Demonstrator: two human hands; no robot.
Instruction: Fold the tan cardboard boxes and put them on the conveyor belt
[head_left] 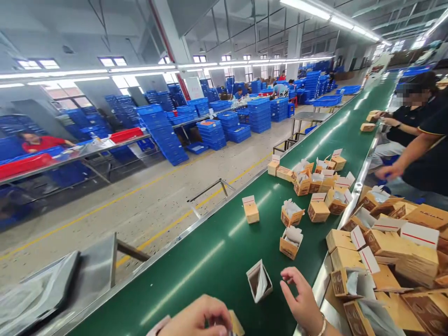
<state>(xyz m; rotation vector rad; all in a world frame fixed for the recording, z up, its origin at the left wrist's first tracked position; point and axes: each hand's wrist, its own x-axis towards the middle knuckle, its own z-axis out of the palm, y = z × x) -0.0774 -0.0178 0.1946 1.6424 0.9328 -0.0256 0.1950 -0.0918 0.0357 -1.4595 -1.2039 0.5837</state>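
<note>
My left hand (199, 317) is at the bottom edge with its fingers curled round a small tan cardboard box (237, 323), mostly hidden behind the fingers and cut off by the frame. To the right, my right hand (300, 297) hovers over the green conveyor belt (196, 275), thumb and fingers apart, holding nothing. Between the hands an open box (259, 281) stands on the belt with a silvery-white bag inside. Just beyond my right hand is another open box (291, 242) with a white bag showing at its top.
More boxes (308, 179) cluster farther up the belt. Flattened and filled cartons (395, 247) are heaped along the right side. Two co-workers (420, 135) are beyond that heap. At left are a metal table (94, 256) and a steel frame (210, 193). Blue crates (161, 133) stand in stacks across the aisle.
</note>
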